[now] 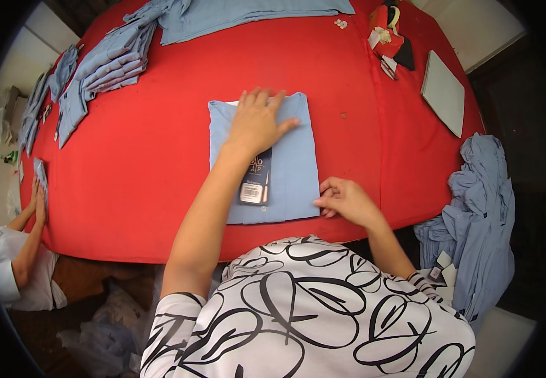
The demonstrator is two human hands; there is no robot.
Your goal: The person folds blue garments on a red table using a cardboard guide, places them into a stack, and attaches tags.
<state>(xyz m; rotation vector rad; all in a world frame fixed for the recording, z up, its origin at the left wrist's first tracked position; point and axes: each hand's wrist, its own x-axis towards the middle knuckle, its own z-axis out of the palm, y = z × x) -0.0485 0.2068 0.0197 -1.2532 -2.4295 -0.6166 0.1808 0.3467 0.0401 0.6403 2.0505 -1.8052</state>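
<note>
A folded light-blue shirt (295, 167) lies near the centre of the frame, on a table covered in red cloth (348, 75). A dark tag (260, 176) with a white label rests on its front, partly hidden by the left forearm. The left hand (257, 123) presses flat on the shirt's upper part, fingers spread and thumb out to the side. The right hand (347, 200) is at the shirt's lower right edge, fingers curled in toward the thumb (I cannot tell whether any cloth is pinched there).

At upper left are folded blue garments (112, 63) in layers; another blue cloth (254, 17) stretches along the top edge. At upper right sit a red and black object (399, 49) and a pale flat rectangle (446, 94). Blue garments (484, 208) are heaped at the right. At far left, a co-worker's hands (39, 200) touch a blue bundle (40, 170).
</note>
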